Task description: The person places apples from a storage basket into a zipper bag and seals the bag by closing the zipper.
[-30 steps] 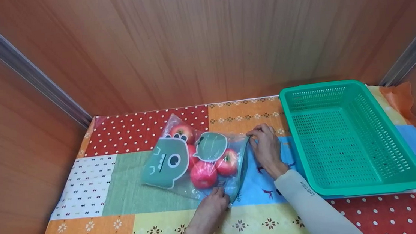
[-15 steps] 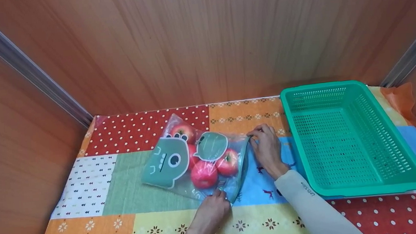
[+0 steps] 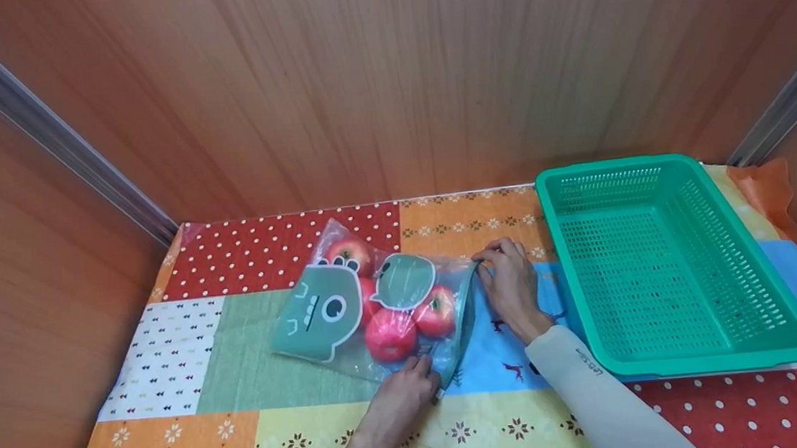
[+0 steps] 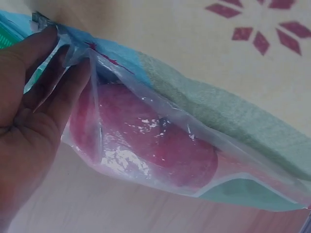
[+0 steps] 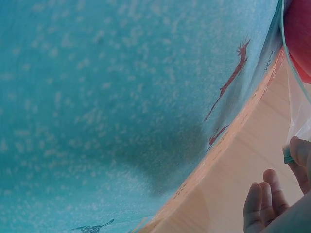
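Left-wrist view alone shows left hand (image 4: 29,111) fingers pinching zip bag (image 3: 377,305) corner over apple (image 4: 146,145); right hand (image 3: 512,282) pinches far corner.

Bag (image 3: 377,305): clear plastic w/ teal-green cartoon dino print & a teal speech-bubble patch; apples (image 3: 390,333) inside are red w/ pale yellowish spots near the stems. Basket (image 3: 678,365): solid bright green, perforated mesh walls & floor. Cloth (image 3: 238,368): patchwork squares, i.e. red w/ white dots, orange & yellow w/ flower motifs, plain green, white w/ small dark marks, blue w/ red deer; walls (image 3: 385,73) are brown wood grain, sleeve (image 3: 594,394) pale cream.
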Motion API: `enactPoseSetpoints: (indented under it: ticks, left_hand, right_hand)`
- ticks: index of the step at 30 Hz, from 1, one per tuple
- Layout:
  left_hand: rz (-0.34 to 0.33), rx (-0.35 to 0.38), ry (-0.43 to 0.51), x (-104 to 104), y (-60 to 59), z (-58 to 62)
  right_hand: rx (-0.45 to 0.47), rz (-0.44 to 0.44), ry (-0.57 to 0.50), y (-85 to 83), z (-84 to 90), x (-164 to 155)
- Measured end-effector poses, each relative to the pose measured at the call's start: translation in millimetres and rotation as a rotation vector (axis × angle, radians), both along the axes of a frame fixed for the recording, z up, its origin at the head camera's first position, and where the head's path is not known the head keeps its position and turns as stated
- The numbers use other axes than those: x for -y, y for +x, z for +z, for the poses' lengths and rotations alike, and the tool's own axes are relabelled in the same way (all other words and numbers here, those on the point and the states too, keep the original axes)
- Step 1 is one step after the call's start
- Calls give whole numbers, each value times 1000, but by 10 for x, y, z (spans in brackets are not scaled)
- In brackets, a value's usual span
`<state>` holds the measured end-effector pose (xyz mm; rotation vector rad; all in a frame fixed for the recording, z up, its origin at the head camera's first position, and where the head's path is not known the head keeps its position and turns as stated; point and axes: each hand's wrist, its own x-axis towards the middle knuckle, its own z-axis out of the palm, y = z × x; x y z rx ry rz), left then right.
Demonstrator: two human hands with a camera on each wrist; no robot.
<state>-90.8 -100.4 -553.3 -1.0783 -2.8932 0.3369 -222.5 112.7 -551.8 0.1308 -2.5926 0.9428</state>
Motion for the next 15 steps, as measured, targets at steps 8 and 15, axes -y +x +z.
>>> enactPoseSetpoints:
  ticks: [8, 15]
  left_hand:
    - [46, 53, -52, -3, -56, 1]
    - [93, 184, 95, 61, -64, 73]
  right_hand:
    - [0, 8, -1, 3, -3, 8]
    - [6, 10, 2, 6, 11, 19]
